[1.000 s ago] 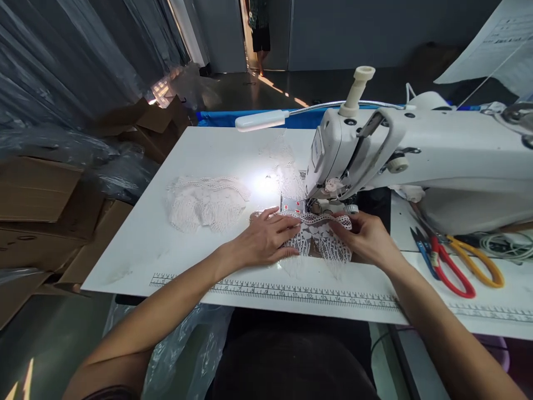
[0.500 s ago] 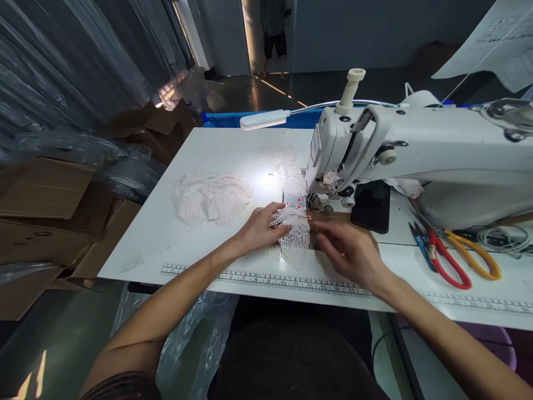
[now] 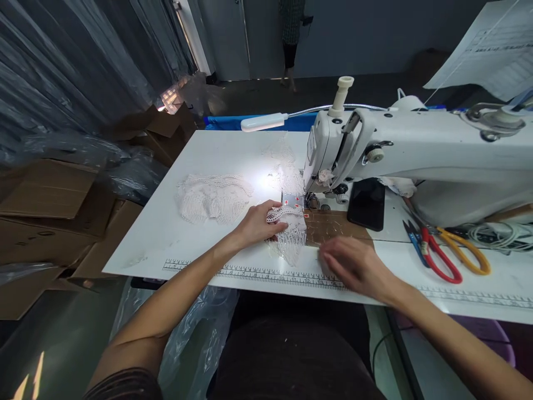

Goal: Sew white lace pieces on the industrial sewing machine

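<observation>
My left hand (image 3: 260,225) is closed on the edge of a white lace piece (image 3: 292,233), thumb below and fingers above, just in front of the sewing machine's needle plate (image 3: 291,200). The fringed end of this lace hangs toward the table's front edge. More lace (image 3: 289,172) lies behind the presser foot. My right hand (image 3: 358,265) hovers over the table front, apart from the lace. Its fingers are loosely curled together and slightly blurred, with nothing visible in them. A white sewing machine (image 3: 333,144) stands beyond the hands.
A lace pile (image 3: 214,197) lies left on the white table (image 3: 154,228). Right are a black phone (image 3: 366,204), blue-handled snips (image 3: 416,244), red-handled scissors (image 3: 443,261) and a yellow handle (image 3: 466,253). Cardboard boxes (image 3: 45,205) stand left. A person (image 3: 290,39) stands at the back.
My right hand has drawn back from beside the lace, toward the table's front edge, uncovering the brown patch. My left hand keeps hold of the lace. The person behind has shifted right.
</observation>
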A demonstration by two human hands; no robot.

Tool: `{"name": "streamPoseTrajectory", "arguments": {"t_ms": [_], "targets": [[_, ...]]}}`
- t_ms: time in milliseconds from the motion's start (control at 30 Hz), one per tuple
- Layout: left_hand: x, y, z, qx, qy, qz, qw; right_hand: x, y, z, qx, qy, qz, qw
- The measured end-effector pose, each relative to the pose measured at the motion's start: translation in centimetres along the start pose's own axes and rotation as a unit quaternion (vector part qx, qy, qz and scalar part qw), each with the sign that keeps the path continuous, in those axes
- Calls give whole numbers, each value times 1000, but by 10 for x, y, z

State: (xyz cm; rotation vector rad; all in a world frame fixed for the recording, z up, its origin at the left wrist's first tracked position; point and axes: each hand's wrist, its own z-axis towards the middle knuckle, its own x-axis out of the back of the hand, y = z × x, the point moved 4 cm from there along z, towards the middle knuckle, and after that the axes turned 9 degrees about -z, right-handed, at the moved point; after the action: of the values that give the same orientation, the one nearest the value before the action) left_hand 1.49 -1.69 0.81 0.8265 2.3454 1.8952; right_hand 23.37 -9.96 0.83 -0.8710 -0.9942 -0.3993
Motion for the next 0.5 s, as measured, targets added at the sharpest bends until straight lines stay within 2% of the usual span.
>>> {"name": "streamPoseTrajectory", "arguments": {"t_ms": [100, 233, 367, 500], "targets": [[2, 0, -2, 8, 0, 10, 1000, -7, 24, 36, -3, 40, -119, 992], [4, -1, 0, -3, 6, 47, 999, -21, 35, 59, 12, 26, -230, 973], [6, -2, 3, -27, 22, 81, 996, -22, 40, 59, 7, 28, -212, 977], [5, -2, 5, -35, 22, 104, 994, -19, 45, 52, -5, 49, -135, 990]]}}
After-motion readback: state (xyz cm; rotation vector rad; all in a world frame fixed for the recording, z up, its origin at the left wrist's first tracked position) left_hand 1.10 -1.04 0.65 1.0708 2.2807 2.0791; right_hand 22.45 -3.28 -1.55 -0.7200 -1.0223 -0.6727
